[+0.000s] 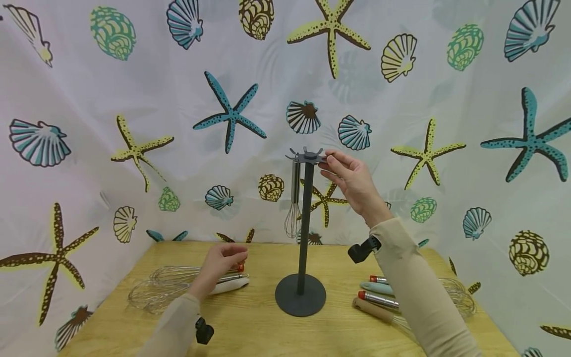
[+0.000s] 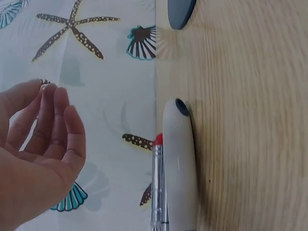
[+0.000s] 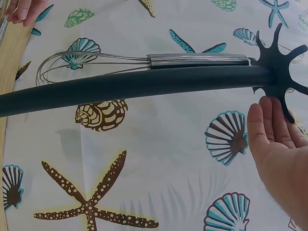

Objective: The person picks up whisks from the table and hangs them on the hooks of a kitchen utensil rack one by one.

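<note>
Starting at the lower left of the head view with the left whisks point(image 1: 151, 293), lying bunched with wire loops overlapping; risking a tangle, or dragging a neighbour along, by lifting one handle alone. Hovering just right of those loops with the left hand point(image 1: 218, 263), fingers loosely curved and gripping nothing visible; risking knocking the white handle point(image 1: 232, 285) by dropping too low.

Reaching the centre, finding the hanging whisk point(image 1: 296, 183) at the left side of the hooks point(image 1: 308, 157), handle up and wires down; possibly slipping off after a jolt. Finding the dark stand point(image 1: 306, 218) upright on its round base point(image 1: 287, 297); risking tipping by pushing sideways so far above that base. Touching the hooks' right side with the fingertips of the right hand point(image 1: 354, 181).

Ending at the lower right with the right whisks point(image 1: 381, 300) on the table point(image 1: 339, 322); risking brushing them with the right sleeve point(image 1: 415, 277) in lowering the forearm.

Losing parts of the left whisks behind hand and cuff; cutting off the white handle at the bottom of the left wrist view. Barely making out the hanging whisk's attachment. Not seeing the right thumb in the right wrist view, so failing to tell pinching from mere touching. Losing the right whisks' middles behind the sleeve, leaving their number uncertain.
</note>
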Motion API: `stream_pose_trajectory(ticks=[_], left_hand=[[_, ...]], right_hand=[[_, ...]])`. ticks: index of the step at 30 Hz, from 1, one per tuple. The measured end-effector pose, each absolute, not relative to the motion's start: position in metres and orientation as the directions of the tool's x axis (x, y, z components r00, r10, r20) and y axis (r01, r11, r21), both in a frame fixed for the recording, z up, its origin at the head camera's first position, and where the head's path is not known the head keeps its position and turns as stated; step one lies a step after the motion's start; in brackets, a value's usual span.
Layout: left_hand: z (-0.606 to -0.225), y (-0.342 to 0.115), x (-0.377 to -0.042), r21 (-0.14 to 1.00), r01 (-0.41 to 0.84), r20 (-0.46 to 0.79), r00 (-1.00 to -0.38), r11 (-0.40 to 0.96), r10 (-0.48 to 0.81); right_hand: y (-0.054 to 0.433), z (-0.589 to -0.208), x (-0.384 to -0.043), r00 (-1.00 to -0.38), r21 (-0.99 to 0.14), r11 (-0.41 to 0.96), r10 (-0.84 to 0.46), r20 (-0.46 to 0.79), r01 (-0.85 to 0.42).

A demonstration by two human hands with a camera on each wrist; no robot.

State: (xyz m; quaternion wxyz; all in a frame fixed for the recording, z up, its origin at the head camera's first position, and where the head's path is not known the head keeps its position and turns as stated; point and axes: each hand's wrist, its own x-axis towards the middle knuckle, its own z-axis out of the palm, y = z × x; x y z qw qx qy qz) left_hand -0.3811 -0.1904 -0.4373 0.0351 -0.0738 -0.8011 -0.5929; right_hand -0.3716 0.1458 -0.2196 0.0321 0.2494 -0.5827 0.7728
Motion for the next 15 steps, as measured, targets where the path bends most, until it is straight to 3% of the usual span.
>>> stream_pose_trajectory(ticks=[15], left_hand=[[-0.452, -0.220, -0.388, 0.900, 0.132, 0.047, -0.977, 0.415, 0.210]], right_hand=[[0.145, -0.221, -0.369, -0.870, -0.880, -0.316, -0.234, 0.434, -0.354]])
